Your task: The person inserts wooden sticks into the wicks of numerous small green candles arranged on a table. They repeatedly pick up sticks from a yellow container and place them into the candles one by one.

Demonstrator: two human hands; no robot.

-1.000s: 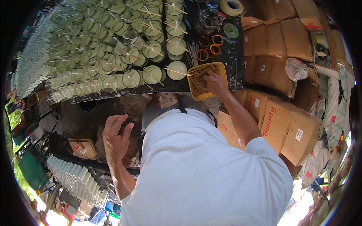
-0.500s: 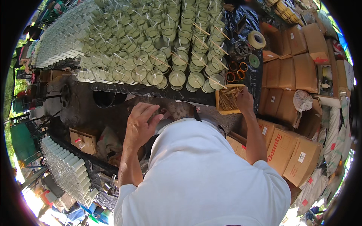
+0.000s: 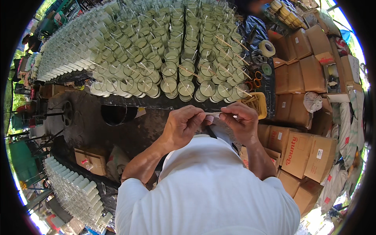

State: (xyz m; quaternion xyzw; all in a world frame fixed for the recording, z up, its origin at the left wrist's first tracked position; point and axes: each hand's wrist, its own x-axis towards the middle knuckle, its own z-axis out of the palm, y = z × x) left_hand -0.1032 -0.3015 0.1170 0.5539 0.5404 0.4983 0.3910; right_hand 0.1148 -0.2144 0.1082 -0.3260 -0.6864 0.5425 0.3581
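Note:
My left hand [image 3: 183, 124] and my right hand [image 3: 241, 122] are raised close together in front of my body. Their fingertips are closed on the two ends of a thin pale stick [image 3: 213, 114], held level between them. Just beyond stand rows of glass candles [image 3: 185, 88] filled with pale green wax, white wicks sticking up. Thin wooden sticks [image 3: 189, 71] lie across several of the candles at the right. Beside my right hand, at the table's right corner, sits a yellow basket [image 3: 261, 100] of sticks, partly hidden by that hand.
A roll of tape [image 3: 267, 47] and orange rings [image 3: 256, 81] lie on the black-covered table [image 3: 164, 102]. Cardboard boxes [image 3: 297, 150] are stacked along the right. A black tub [image 3: 117, 114] stands below the table edge. More glasses [image 3: 74, 182] stand at lower left.
My right hand has come out of the yellow basket and moved left to my front. My left hand has moved right to meet it, and both now grip a thin pale stick.

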